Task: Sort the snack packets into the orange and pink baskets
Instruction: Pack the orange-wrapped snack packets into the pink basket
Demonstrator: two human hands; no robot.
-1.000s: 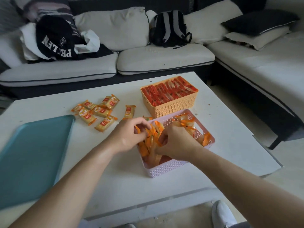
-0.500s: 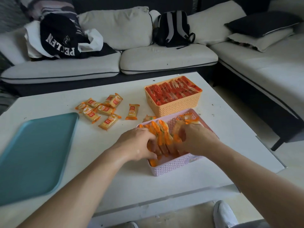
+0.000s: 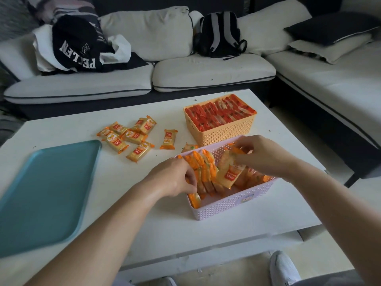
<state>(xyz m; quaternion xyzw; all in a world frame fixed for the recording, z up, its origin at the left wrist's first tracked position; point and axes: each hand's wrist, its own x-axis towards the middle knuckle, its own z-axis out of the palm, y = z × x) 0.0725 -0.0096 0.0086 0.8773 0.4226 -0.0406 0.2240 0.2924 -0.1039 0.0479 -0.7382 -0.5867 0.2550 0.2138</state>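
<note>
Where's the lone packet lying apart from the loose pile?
In the head view, the lone packet lies on the white table, between the loose pile and the orange basket.

right hand [image 3: 266, 155] has lifted a packet [image 3: 231, 172]

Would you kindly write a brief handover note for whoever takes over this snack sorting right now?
Left hand: grips the row of orange packets standing at the left end of the pink basket.
Right hand: pinches a tilted packet over the same basket.
Done: orange basket packed with red packets; pink basket partly filled.
Left: loose packets on the table, near the teal tray, not yet sorted.
</note>
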